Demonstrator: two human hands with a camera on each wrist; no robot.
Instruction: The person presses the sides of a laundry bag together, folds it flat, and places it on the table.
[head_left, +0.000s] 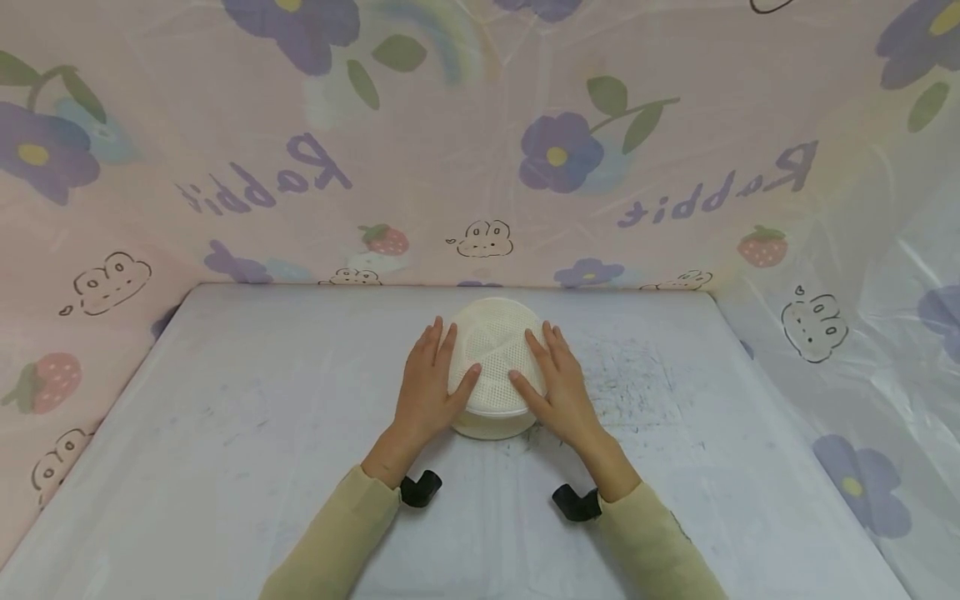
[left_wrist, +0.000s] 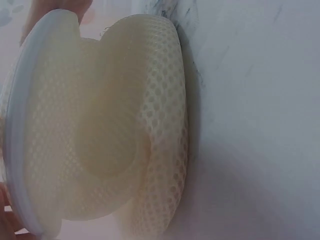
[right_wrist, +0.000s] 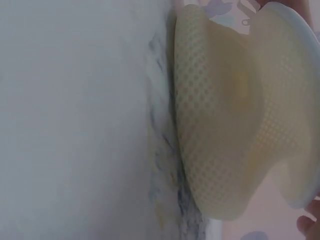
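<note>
Mesh bag (head_left: 497, 358), cream-coloured and round, with a pale rim (head_left: 497, 413) and sagging lower sides, on a white table (head_left: 300, 358). At the bag's left edge, left hand (head_left: 429, 382), fingers spread and nearly straight, touching without curling round. At the bag's right edge, right hand (head_left: 564, 385), likewise spread and touching. Beyond the bag, flower-printed cloth (head_left: 435, 167).

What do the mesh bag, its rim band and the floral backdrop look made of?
Mesh bag: probably synthetic knit, matte cream; regular holes, soft folded walls.
Rim band: smooth whitish trim, fabric or plastic, can't tell; it shows no holes.
Floral backdrop: likely thin plastic or coated cloth, slight sheen; creases catch light at right.
</note>
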